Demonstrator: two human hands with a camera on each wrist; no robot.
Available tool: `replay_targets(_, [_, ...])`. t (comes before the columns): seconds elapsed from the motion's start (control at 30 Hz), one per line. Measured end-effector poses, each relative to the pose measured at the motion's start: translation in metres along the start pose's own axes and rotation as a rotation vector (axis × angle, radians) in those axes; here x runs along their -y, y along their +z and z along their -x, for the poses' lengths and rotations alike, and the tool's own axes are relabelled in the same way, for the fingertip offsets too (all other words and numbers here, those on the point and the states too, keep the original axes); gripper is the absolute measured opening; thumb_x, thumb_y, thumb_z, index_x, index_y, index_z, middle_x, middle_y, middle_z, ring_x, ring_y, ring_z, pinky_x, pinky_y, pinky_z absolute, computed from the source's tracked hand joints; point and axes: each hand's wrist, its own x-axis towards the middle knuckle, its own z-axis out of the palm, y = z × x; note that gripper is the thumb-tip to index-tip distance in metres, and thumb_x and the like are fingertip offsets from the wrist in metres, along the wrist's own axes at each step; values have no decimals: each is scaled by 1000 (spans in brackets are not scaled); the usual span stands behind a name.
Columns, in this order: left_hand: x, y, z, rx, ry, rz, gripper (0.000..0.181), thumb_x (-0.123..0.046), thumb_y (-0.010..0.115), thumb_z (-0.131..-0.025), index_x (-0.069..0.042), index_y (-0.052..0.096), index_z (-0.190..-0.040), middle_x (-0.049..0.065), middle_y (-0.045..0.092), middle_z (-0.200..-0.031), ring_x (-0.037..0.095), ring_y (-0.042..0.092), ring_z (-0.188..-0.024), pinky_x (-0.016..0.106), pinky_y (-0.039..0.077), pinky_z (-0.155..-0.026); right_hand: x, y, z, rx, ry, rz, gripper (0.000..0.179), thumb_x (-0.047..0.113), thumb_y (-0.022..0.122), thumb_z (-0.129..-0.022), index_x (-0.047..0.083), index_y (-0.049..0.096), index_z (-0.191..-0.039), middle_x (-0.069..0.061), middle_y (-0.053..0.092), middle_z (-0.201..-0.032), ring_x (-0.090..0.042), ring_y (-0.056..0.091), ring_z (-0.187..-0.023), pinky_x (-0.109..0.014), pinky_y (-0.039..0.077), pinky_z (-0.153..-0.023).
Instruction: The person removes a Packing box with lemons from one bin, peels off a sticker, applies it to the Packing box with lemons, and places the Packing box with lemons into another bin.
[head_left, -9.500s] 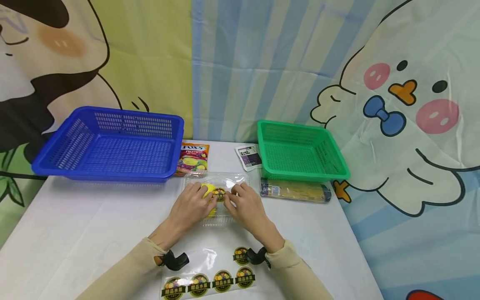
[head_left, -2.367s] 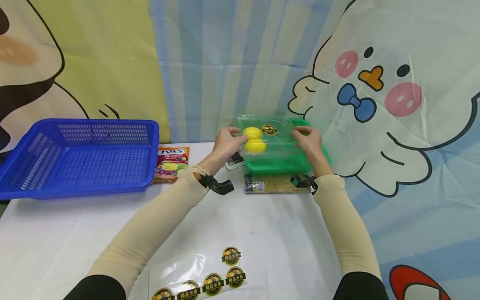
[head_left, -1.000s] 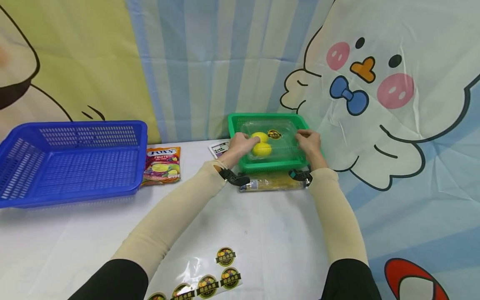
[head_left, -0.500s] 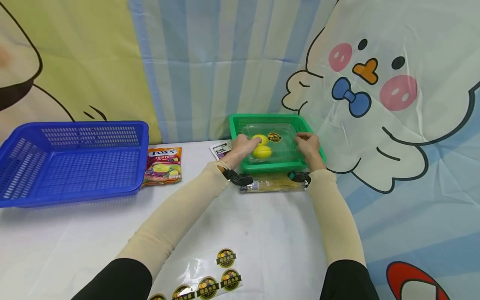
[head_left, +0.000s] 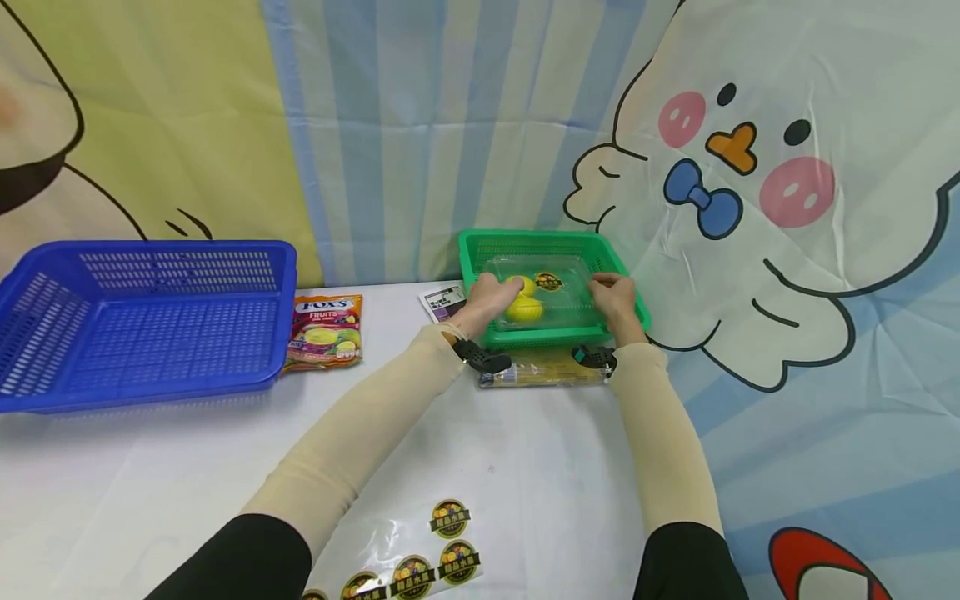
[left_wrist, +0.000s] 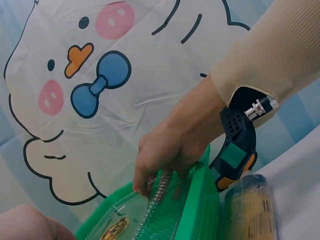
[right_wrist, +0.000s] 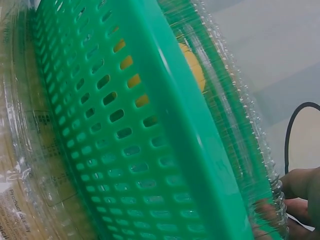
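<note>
A clear plastic clamshell box (head_left: 573, 307) sits inside the green basket (head_left: 547, 337), below its rim level at the front. Two yellow lemons (head_left: 525, 310) show through its left half, and a round black-and-gold sticker (head_left: 548, 282) is on its lid. My left hand (head_left: 489, 302) holds the box's left edge, thumb over the lid beside the lemons. At the opposite edge my right hand (head_left: 617, 300) grips the ridged rim with bent fingers, reaching down inside the basket in the left wrist view. The right wrist view shows its fingers (right_wrist: 300, 197) at that rim.
A pack of spaghetti (head_left: 543, 369) lies along the basket's front. To the left are a small white-and-purple packet (head_left: 444, 301), a candy bag (head_left: 325, 332) and a big blue basket (head_left: 157, 325). A sticker sheet (head_left: 405, 550) lies near the table's front edge.
Both hands worked at the sticker on the box lid at mid-table, then carried the box right and back over the green basket. Lately the box and hands have sunk lower into it.
</note>
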Motion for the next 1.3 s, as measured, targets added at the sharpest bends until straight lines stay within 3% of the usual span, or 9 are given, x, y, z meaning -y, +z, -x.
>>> replay_targets(0.2, [1,4,-5,4,-10,-21,48,-43,52,-104,-3,45,-130,9,44,-100,16,34,-66,34,37,-66,0,0,2,10,-4,-10,40,19,54,-108,5,59,-144,-1,57,-114,-39,58,-116,-56,49,-100])
replay_targets(0.4, [2,5,-6,17,-14,-16,48,-40,51,-103,-2,44,-131,12,45,-110,18,37,-72,34,37,-68,0,2,2,19,-2,12,39,20,52,-109,5,58,-144,-3,56,-118,-25,57,-98,-54,49,-97])
replay_targets(0.5, [1,5,-5,21,-9,-10,50,-40,51,-103,-1,42,-134,12,45,-114,19,38,-76,35,37,-70,-1,2,1,20,-7,26,39,20,52,-109,5,58,-144,-5,55,-120,-25,57,-100,-53,49,-98])
replay_targets(0.7, [1,6,-9,20,-30,-19,43,-38,52,-102,-3,45,-127,9,41,-100,19,35,-72,34,34,-66,-1,2,0,23,-12,37,40,19,51,-109,4,58,-145,-10,56,-126,-29,57,-107,-53,48,-98])
replay_targets(0.9, [2,7,-10,21,-26,-12,44,-34,51,-103,-2,45,-133,8,42,-100,18,36,-72,34,34,-64,0,5,0,26,-10,60,40,21,51,-109,5,57,-146,-14,57,-134,-18,54,-96,-53,49,-96])
replay_targets(1.03, [3,7,-10,25,-20,-3,45,-34,50,-103,-1,44,-135,9,42,-100,18,37,-71,33,35,-64,-1,6,-1,24,-14,71,40,20,51,-109,5,57,-145,-17,55,-138,-23,56,-105,-50,49,-97])
replay_targets(1.3, [4,10,-11,30,-17,-19,26,-33,49,-105,-8,45,-102,4,36,-81,14,27,-58,32,32,-58,-3,6,-2,33,-2,121,42,21,51,-109,6,55,-148,-18,53,-146,-36,54,-131,-52,49,-105])
